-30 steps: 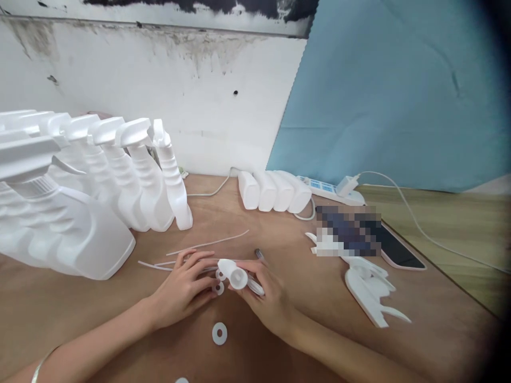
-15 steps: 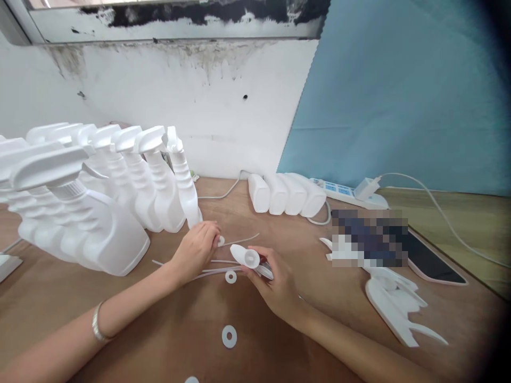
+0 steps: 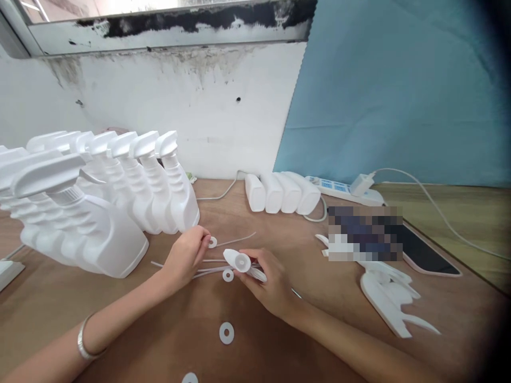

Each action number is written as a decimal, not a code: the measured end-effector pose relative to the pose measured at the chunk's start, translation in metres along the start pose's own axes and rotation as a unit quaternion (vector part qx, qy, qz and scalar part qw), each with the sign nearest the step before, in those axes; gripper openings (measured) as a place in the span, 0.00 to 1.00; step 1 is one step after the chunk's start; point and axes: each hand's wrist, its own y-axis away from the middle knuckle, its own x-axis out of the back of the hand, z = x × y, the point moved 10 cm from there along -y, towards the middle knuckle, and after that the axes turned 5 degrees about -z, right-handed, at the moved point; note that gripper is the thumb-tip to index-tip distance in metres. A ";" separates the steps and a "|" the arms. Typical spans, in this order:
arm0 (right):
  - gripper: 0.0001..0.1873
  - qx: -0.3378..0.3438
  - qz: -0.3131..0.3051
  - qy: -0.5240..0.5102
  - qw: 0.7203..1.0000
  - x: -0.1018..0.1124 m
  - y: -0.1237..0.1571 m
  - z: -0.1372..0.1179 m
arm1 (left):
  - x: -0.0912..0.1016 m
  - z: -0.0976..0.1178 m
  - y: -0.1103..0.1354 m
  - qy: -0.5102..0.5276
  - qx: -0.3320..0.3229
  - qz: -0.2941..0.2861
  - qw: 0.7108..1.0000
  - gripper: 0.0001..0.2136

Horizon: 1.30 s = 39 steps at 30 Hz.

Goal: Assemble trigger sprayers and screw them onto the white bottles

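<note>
My left hand (image 3: 187, 254) pinches a flat white ring washer (image 3: 213, 242) between thumb and fingertips, just above the table. In my right hand (image 3: 268, 282) is a white trigger spray head (image 3: 242, 262), its round open underside facing me. My fingers hide part of its trigger. Between and below the hands lie thin white tubes (image 3: 211, 269) and another washer (image 3: 228, 275). Closer to me on the table are a washer (image 3: 226, 333) and one more washer (image 3: 190, 378), cut off by the lower frame edge.
White spray bottles (image 3: 109, 234) stand in two rows at left. Several white bottles (image 3: 273, 194) lie by the wall. Loose spray heads (image 3: 385, 298) are piled at right, near a phone (image 3: 427, 249) and a power strip (image 3: 339, 190) with a cable.
The end bottle of the back row, earlier turned out of line, now stands in line with the others. The washer in my left hand shows more fully. My view has shifted slightly.
</note>
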 end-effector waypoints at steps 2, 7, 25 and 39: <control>0.12 0.002 -0.009 0.002 1.000 -0.002 0.000 0.000 | 0.001 0.010 0.005 0.141 0.010 -0.014 0.990 0.12; 0.12 0.014 -0.015 0.016 1.000 -0.004 -0.002 -0.002 | -0.016 0.038 0.008 0.251 -0.020 -0.067 0.965 0.11; 0.09 0.045 -0.058 -0.024 0.997 -0.012 -0.001 -0.007 | -0.040 0.035 0.025 0.274 -0.106 -0.045 0.955 0.14; 0.03 0.096 -0.097 -0.008 0.991 -0.020 0.001 -0.018 | -0.035 0.048 0.027 0.156 -0.178 -0.027 0.971 0.03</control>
